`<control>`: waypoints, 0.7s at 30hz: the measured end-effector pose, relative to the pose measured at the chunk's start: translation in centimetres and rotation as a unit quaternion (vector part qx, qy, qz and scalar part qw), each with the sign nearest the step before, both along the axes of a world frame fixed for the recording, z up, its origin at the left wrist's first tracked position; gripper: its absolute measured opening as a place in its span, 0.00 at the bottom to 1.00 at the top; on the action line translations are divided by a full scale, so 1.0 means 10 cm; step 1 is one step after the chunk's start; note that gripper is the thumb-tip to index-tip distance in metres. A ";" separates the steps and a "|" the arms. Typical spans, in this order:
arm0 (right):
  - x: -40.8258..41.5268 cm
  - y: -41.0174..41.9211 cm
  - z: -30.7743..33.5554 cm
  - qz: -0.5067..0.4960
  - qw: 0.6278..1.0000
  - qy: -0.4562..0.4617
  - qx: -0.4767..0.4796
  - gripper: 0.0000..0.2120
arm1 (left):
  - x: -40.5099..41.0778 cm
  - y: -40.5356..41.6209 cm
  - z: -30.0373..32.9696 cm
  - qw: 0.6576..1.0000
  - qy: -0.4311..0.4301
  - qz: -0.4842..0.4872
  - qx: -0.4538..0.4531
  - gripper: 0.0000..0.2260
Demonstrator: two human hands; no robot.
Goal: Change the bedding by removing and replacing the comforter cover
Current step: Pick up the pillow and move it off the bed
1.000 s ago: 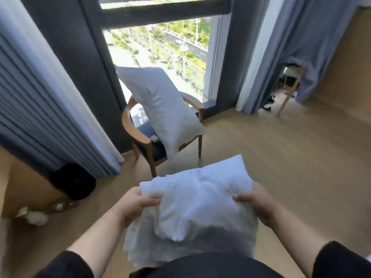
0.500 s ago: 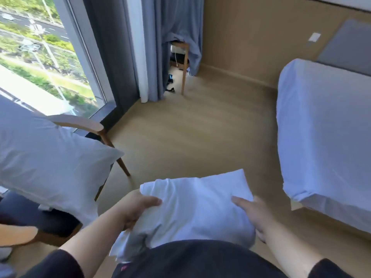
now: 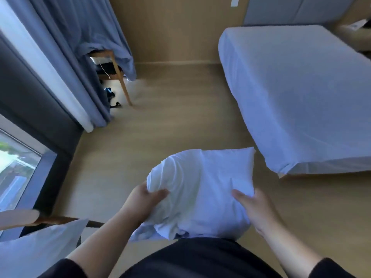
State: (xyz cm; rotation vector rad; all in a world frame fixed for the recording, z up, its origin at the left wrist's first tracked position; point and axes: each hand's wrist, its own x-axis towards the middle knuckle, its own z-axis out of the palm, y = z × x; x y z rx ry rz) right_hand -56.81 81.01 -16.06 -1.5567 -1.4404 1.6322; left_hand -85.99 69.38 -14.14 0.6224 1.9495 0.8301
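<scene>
Head view, the only one: a second ago the camera faced the window and the chair with a pillow propped on it; half a second ago it was mid-turn, the bed just coming in at the right. Now the turn is nearly done. The bed fills the upper right, dressed only in a fitted sheet, and the chair has slid to the lower-left corner with just a corner of its pillow showing.

The carried pillow has kept its place in front of the body throughout, over the floor and not yet over the mattress. The left hand grips its near left corner, fingers curled into bunched fabric. The right hand lies against the right side with fingers fairly straight (more a supporting press than a grip, and looser than a second ago, when it curled over the edge). The hands are apart, one at each side of the pillow.

No comforter or cover can be seen here. My reading is that this is a side step: a pillow going to the bed, probably to the head end at the far wall. The bare sheet suggests the comforter itself has yet to go back on, so the main job looks unfinished.

A second chair stands half under the curtain.
</scene>
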 end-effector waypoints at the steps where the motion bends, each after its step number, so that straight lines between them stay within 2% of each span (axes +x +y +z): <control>1: -0.13 0.20 -0.02 0.008 1.000 -0.005 0.003 0.13 | -0.12 0.13 -0.01 1.000 0.007 -0.001 0.000 0.04; 4: -0.64 0.91 -0.01 0.042 0.999 -0.009 0.005 0.11 | -0.53 0.51 0.03 0.999 0.003 0.038 0.016 0.03; 7: -1.27 1.61 0.15 0.096 0.995 -0.003 0.001 0.14 | -0.93 0.85 0.18 0.994 -0.010 0.100 0.039 0.09; 11: -2.11 2.44 0.35 0.150 0.989 -0.008 0.014 0.04 | -1.47 1.22 0.36 0.985 -0.011 0.160 0.069 0.13; 14: -2.68 2.93 0.43 0.188 0.982 -0.003 0.013 0.05 | -1.90 1.54 0.37 0.977 0.002 0.194 0.093 0.11; 17: -3.15 3.32 0.38 0.199 0.980 -0.001 0.012 0.06 | -2.37 1.96 0.32 0.975 0.005 0.199 0.103 0.07; 21: -3.66 4.09 0.24 0.193 0.981 -0.016 0.012 0.06 | -3.14 2.89 0.19 0.982 -0.029 0.163 0.089 0.13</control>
